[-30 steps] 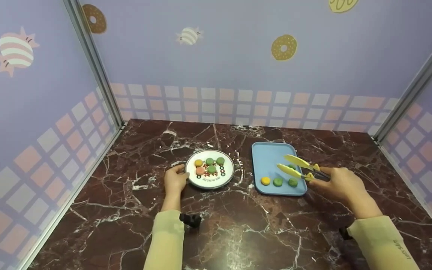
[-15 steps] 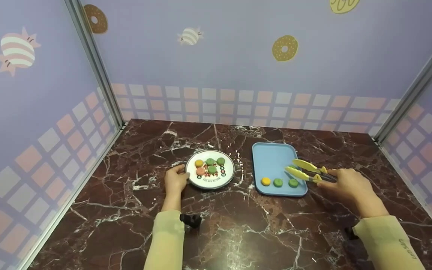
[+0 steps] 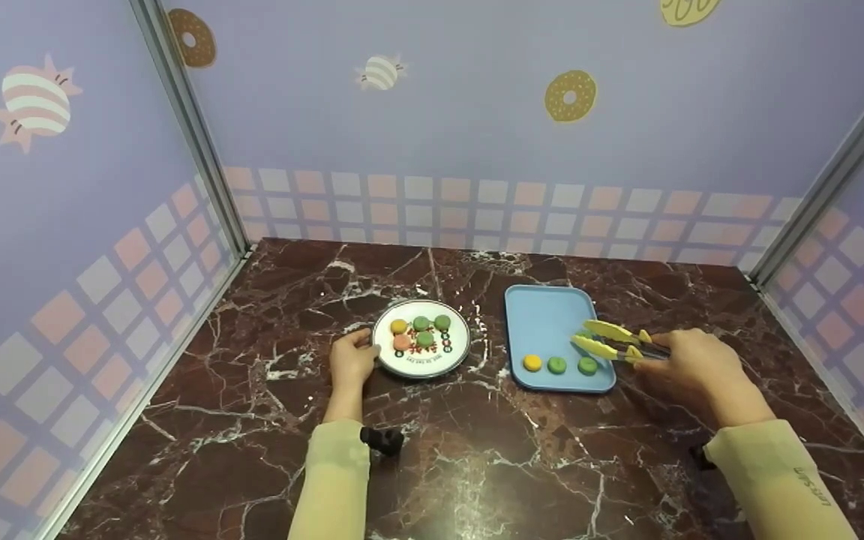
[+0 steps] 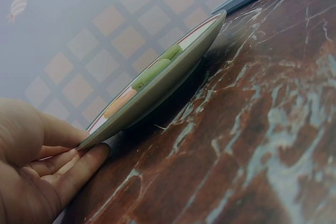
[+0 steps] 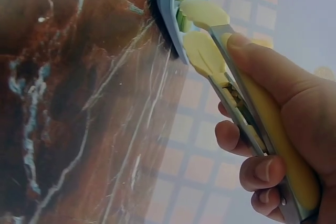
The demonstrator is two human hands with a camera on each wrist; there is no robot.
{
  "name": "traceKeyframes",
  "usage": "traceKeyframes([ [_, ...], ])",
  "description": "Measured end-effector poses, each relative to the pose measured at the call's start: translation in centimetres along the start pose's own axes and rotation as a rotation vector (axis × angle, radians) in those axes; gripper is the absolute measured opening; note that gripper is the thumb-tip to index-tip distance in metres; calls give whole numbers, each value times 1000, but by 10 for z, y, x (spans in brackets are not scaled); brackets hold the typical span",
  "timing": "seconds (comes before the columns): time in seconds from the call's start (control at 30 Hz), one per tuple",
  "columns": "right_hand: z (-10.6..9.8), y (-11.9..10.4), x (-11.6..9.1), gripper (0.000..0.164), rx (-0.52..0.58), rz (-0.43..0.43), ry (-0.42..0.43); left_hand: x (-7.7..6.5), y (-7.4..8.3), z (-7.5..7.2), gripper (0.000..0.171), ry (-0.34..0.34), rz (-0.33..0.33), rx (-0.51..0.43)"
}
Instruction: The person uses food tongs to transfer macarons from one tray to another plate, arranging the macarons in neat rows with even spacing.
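My left hand [image 3: 351, 364] pinches the left rim of a round white plate [image 3: 426, 368], thumb above and fingers below in the left wrist view. On the plate sit small round macaron-like pieces: a yellow one [image 3: 398, 326], an orange one [image 3: 401, 342] and three green ones. My right hand [image 3: 698, 367] grips a pair of tongs [image 5: 265, 114] with yellow tips, which stand apart over the right side of a blue tray [image 3: 544, 307]. A green piece [image 5: 182, 20] shows partly behind the tips. Along the tray's front lie a yellow piece [image 3: 532, 363] and two green pieces [image 3: 556, 365].
Plate and tray stand side by side on a dark red marbled tabletop [image 3: 462, 450], with a gap between them. Purple patterned walls [image 3: 477, 112] close in the back and both sides.
The tongs and my right hand have moved right and slightly down, bringing the yellow tips from mid-tray to its right side. My left hand stays at the plate's rim.
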State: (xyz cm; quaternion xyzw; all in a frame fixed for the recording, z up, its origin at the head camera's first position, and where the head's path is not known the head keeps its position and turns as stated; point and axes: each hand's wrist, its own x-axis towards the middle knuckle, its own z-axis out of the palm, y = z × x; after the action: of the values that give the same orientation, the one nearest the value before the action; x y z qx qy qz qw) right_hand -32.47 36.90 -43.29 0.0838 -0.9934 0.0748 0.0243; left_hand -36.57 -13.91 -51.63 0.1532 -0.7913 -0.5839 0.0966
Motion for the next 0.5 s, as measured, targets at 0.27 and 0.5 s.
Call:
traceKeyframes([
  [0.27,-5,-3,5,69,-33,-20,-35,0,0,1,42,-5,-15,28],
  [0.5,-4,-1,5,63,-30,-23,-20,2,0,1,42,-14,-19,49],
])
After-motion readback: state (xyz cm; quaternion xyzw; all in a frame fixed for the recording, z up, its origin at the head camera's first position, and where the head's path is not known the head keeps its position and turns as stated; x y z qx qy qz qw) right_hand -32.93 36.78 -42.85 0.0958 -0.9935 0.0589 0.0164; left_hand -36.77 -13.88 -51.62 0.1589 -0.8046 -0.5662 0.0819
